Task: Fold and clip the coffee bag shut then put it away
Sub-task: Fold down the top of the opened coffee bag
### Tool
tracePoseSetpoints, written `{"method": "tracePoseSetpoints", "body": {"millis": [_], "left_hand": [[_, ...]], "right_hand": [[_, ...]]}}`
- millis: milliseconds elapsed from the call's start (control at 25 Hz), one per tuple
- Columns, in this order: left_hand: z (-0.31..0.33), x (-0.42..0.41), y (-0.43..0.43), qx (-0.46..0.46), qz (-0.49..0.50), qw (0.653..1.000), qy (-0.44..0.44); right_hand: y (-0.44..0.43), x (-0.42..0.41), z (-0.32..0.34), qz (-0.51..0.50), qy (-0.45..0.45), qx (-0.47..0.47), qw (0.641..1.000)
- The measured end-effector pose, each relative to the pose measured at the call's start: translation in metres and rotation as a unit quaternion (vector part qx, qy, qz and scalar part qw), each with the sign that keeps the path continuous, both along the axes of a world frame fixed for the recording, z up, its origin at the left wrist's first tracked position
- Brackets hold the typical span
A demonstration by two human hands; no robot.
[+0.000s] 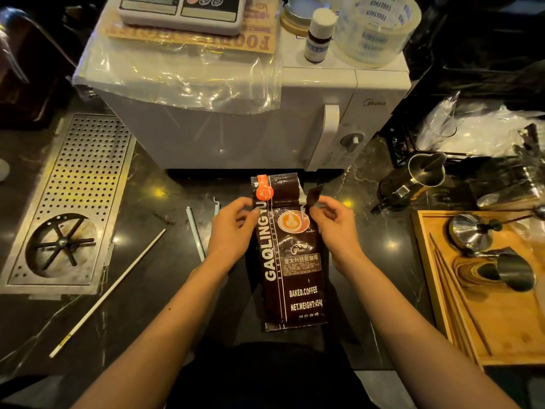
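A dark brown coffee bag [290, 261] with white lettering lies flat on the black counter, its top pointing away from me. My left hand [233, 228] pinches the bag's upper left edge. My right hand [334, 224] pinches the upper right edge, where a torn corner flap sticks up. The bag's top stands unfolded with an orange label on its left side. A pale blue sealing clip [196, 233] lies on the counter just left of my left hand, untouched. A long white rod [109, 292] lies further left.
A white microwave [265, 113] stands right behind the bag. A perforated metal drain tray [88, 178] is set into the counter at left. A wooden tray [501, 320] with metal jiggers sits at right, a steel pitcher [413, 181] beyond it.
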State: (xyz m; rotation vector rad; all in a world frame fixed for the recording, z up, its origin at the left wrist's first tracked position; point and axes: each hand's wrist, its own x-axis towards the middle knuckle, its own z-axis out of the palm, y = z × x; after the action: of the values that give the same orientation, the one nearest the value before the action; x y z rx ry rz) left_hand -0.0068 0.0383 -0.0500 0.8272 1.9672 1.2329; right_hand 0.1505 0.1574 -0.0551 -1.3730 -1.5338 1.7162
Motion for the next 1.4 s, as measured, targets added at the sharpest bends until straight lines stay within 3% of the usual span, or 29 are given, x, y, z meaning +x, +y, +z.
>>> {"method": "tracePoseSetpoints", "body": {"millis": [560,1000,1400], "left_hand": [[0.061,0.002,-0.05,0.153,0.017,0.988,0.018],[0.066,0.018,-0.064,0.14,0.035,0.989,-0.038],[0.058,0.028,-0.062,0.115,-0.019,0.991,0.068]], "right_hand": [[-0.053,0.01,0.062,0.027,0.12,0.194,0.973],[-0.067,0.03,0.059,0.003,0.114,0.201,0.973],[-0.074,0.032,0.058,0.022,0.074,0.215,0.974]]}}
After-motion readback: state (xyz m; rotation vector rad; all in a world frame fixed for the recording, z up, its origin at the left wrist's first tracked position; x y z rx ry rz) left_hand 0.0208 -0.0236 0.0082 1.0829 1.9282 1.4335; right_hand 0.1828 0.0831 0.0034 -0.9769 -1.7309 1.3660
